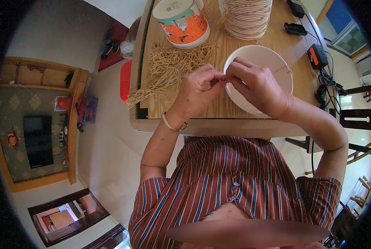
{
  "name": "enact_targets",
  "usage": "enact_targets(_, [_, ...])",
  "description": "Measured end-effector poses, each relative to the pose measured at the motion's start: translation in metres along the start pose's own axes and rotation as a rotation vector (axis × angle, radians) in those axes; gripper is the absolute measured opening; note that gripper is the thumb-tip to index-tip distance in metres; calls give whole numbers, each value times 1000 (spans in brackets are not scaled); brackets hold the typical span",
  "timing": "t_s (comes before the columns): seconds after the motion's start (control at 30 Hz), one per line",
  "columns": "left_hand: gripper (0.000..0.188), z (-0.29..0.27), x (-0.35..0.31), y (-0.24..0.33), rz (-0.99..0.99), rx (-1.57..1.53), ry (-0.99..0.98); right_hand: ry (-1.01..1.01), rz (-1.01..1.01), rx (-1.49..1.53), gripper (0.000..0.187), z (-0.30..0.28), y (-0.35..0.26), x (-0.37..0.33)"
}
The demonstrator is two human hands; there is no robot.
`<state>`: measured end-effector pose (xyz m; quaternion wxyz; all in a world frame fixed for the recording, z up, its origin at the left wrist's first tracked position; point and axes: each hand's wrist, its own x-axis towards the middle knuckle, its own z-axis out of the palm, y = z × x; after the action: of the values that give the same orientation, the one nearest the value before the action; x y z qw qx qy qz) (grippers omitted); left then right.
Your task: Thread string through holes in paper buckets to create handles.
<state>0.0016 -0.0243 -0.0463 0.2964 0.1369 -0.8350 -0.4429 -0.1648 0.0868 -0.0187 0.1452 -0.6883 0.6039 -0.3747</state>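
Observation:
A white paper bucket [272, 58] stands mouth up near the table's front edge. A thin tan cord [281, 69] shows inside it by the right rim. My left hand [200, 89] and my right hand [258, 83] meet at the bucket's left rim, thumbs and fingertips pinched together. Whatever lies between the fingertips is too small and covered to make out. Just beyond my left hand, a loose heap of tan cords [175, 62] spreads over the table, some hanging toward its left corner.
Behind the cords is a stack of upturned orange and teal paper buckets [187, 29]. A tall stack of white-rimmed buckets [247, 18] stands farther right. A black power adapter [317, 57] and coiled black cables [328, 89] lie along the right edge. A red stool [126, 81] is left of the wooden table [218, 106].

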Motion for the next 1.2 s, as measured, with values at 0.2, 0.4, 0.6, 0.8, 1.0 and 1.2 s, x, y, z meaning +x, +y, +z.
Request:
enact_targets(0.2, [9,-1,-1,-3,-19,-37,-19,-71,-109,-194,17,-3,-4,-1])
enact_targets(0.4, [10,3,-1,0,-8,21,-11,-92,272,333,9,5,18,5])
enact_targets(0.6, [13,10,-6,-3,-15,35,77,-270,765,812,8,-13,0,11])
enact_targets(0.8, [13,14,-8,0,-135,-53,111,-301,804,945,9,-12,6,11])
enact_targets(1.0, [11,9,-6,-4,-56,-2,61,-336,800,1008,8,-13,9,11])
enact_targets(1.2, [8,11,-7,-12,-202,-225,-16,-299,783,736,9,-12,15,9])
